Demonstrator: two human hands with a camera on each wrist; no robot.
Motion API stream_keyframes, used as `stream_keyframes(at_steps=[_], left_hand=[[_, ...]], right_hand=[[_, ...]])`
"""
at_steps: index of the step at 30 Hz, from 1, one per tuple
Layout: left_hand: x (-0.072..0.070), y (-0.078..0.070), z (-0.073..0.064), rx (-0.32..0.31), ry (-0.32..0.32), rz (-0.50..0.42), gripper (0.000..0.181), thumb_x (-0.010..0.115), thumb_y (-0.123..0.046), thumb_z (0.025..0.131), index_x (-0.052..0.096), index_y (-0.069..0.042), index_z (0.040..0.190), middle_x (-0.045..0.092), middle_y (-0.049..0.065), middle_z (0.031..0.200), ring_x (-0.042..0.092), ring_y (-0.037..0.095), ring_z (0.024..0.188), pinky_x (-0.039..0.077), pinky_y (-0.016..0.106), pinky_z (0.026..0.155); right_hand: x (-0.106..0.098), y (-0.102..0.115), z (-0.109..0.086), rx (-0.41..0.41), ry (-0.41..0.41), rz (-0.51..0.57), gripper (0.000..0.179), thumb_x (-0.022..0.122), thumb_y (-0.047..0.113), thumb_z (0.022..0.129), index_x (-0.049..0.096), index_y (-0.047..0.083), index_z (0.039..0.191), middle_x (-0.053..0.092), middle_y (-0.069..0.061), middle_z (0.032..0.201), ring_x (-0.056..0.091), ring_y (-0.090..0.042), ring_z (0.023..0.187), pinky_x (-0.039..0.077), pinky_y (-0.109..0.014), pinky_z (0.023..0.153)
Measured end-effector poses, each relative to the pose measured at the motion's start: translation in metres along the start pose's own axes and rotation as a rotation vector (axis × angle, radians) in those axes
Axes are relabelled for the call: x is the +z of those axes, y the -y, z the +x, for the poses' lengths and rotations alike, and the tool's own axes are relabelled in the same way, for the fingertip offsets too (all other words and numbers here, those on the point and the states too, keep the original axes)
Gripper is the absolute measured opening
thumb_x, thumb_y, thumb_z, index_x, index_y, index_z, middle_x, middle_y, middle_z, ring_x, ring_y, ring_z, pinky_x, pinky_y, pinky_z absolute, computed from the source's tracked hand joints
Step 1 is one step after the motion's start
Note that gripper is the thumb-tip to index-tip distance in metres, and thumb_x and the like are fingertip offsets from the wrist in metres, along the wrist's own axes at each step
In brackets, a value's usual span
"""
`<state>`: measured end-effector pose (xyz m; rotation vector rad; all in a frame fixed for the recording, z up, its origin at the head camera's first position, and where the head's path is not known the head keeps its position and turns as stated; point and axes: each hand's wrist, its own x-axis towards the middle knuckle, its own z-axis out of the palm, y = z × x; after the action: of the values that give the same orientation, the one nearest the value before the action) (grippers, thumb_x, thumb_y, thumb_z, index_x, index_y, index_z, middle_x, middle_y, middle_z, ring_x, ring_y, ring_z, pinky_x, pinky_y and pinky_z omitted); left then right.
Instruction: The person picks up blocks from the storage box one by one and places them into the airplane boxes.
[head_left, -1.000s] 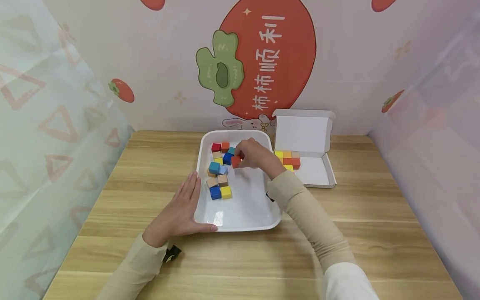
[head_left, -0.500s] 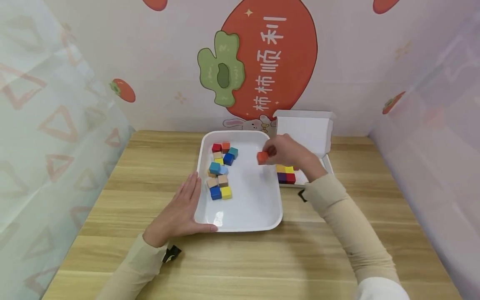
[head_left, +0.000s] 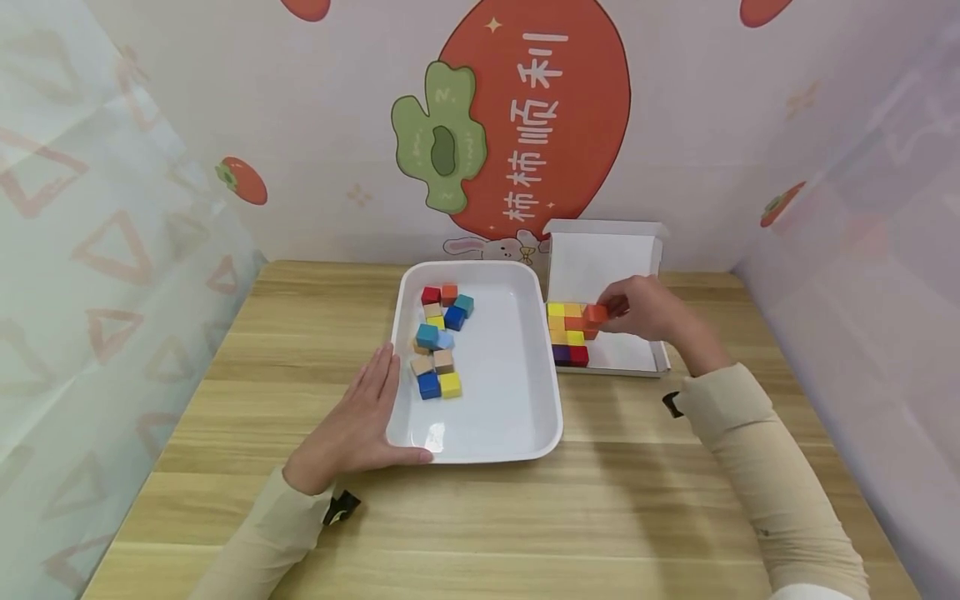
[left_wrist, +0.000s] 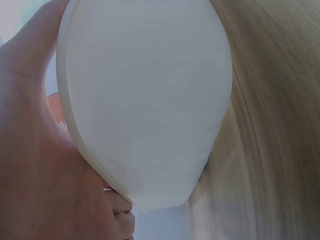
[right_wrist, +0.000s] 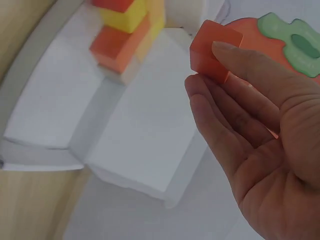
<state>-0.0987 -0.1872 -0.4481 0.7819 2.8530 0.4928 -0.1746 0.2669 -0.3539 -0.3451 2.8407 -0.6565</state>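
Note:
My right hand (head_left: pixel 647 310) pinches an orange-red cube (head_left: pixel 596 314) between thumb and fingertips, above the open white box (head_left: pixel 632 353). In the right wrist view the cube (right_wrist: pixel 214 52) shows up close at the fingertips. Rows of yellow, orange, red and purple cubes (head_left: pixel 561 355) fill the left part of that box. My left hand (head_left: pixel 356 427) rests at the near left corner of the white tray (head_left: pixel 517 408), fingers straight along its left rim and thumb on the front rim. Inside the tray, several loose cubes (head_left: pixel 454 317) in mixed colours lie toward the left.
Box and tray stand side by side on a wooden table (head_left: pixel 480 525). The box's lid (head_left: pixel 588 265) stands raised at the back, near a wall sheet (head_left: pixel 315 108) printed with persimmons. Similar sheets hang on both sides.
My right hand has carried the orange-red cube from the tray rightward to above the box. The left hand has stayed at the tray's corner.

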Motion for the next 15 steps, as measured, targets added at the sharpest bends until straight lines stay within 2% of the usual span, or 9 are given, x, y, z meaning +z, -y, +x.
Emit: stream_keyframes(at_steps=[8,15], left_hand=[[-0.001,-0.001,0.000,-0.006,0.003,-0.011,0.146,0.068,-0.089,0.071,0.009,0.001,0.168,-0.002,0.018,0.179,0.004,0.041,0.166,0.016,0.063,0.132],[-0.002,-0.003,0.000,-0.011,0.007,-0.020,0.145,0.069,-0.089,0.070,0.010,0.001,0.168,-0.002,0.018,0.179,0.005,0.042,0.166,0.016,0.064,0.132]], right_hand=[[0.027,-0.031,-0.003,0.073,0.010,-0.006,0.027,0.085,0.014,0.090,0.078,0.006,0.115,0.077,-0.011,0.106,0.067,-0.026,0.093,0.063,-0.045,0.090],[0.050,-0.045,-0.002,0.066,0.001,0.046,0.026,0.084,0.008,0.089,0.076,0.002,0.112,0.076,-0.013,0.103,0.067,-0.026,0.093,0.062,-0.047,0.093]])
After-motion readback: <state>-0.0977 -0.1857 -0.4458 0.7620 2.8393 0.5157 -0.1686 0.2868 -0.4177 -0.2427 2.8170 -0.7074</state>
